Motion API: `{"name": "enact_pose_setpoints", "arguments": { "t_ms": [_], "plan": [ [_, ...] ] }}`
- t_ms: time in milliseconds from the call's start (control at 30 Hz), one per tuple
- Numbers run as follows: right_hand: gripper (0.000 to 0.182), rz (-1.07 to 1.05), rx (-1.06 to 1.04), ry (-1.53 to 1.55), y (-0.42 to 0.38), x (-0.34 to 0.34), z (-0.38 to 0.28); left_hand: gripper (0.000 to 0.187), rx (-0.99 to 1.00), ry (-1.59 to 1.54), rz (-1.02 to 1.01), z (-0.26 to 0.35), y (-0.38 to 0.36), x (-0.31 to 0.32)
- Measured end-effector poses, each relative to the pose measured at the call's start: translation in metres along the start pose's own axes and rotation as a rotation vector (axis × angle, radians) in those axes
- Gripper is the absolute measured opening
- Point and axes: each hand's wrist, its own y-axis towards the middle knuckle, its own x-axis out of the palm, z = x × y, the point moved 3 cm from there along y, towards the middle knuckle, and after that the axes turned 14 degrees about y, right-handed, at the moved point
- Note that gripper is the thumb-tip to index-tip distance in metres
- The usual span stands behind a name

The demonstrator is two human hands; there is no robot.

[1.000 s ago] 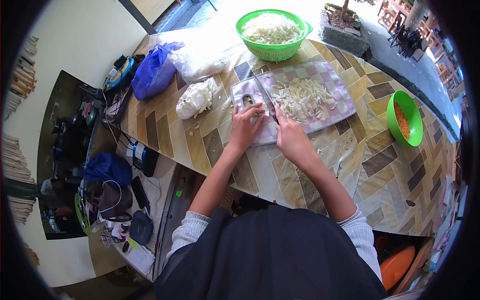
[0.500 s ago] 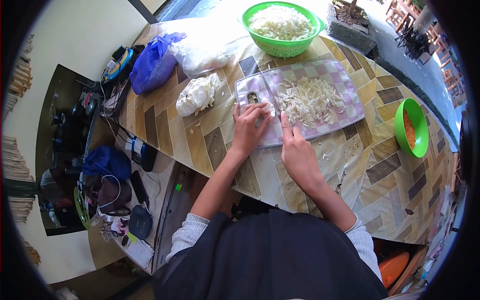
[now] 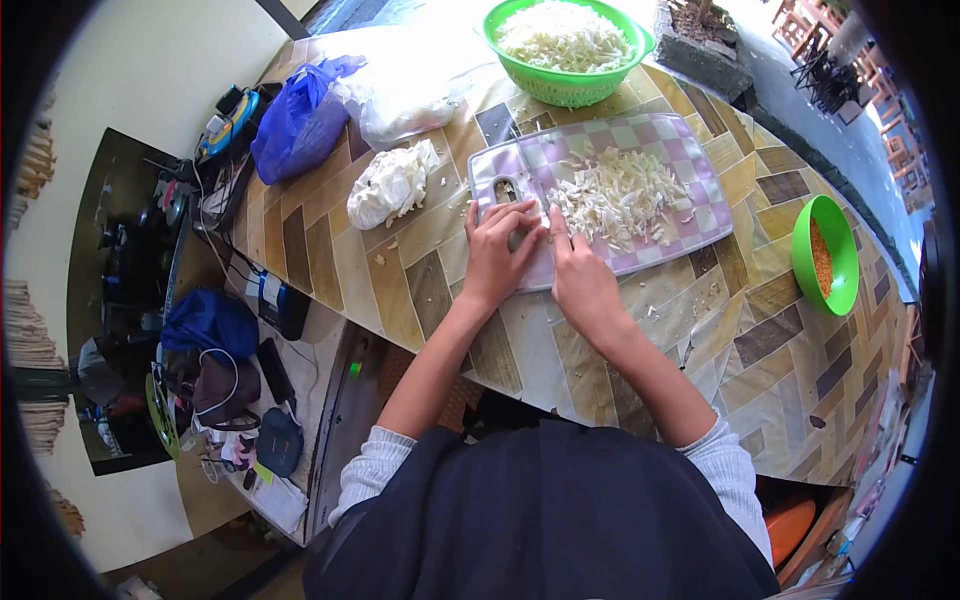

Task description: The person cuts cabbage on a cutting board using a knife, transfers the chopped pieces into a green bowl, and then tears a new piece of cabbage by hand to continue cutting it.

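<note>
On a pink-and-white checked cutting board, my left hand has its fingers curled down over a small whitish piece of vegetable, mostly hidden under the fingertips. My right hand grips a knife, its index finger stretched forward along the top; the thin blade points away from me, close beside my left fingertips. To the right of the blade lies a loose heap of shredded white vegetable, which looks like cabbage. Left of the board sits a crumpled whitish lump.
Behind the board stands a green colander heaped with white shreds. A green bowl with orange contents is at the right. A blue plastic bag and a clear bag lie at the back left of the patterned table.
The knife and my right hand have shifted slightly left, closer to my left fingertips. My left hand stays nearly in place; the view has moved a little.
</note>
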Motion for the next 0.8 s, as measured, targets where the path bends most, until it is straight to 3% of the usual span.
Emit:
{"name": "enact_pose_setpoints", "arguments": {
  "t_ms": [100, 200, 800],
  "plan": [
    [0.064, 0.020, -0.080, 0.167, 0.006, -0.013, 0.008, 0.013, -0.014, -0.014, 0.008, 0.000, 0.000, 0.000],
    [0.063, -0.051, -0.013, 0.226, 0.000, -0.027, 0.000, 0.014, -0.026, -0.013, -0.017, 0.000, 0.000, 0.000],
    [0.067, -0.058, -0.001, -0.223, -0.021, -0.015, -0.028, 0.014, -0.017, -0.031, -0.018, -0.001, -0.001, -0.001]
  ]
}}
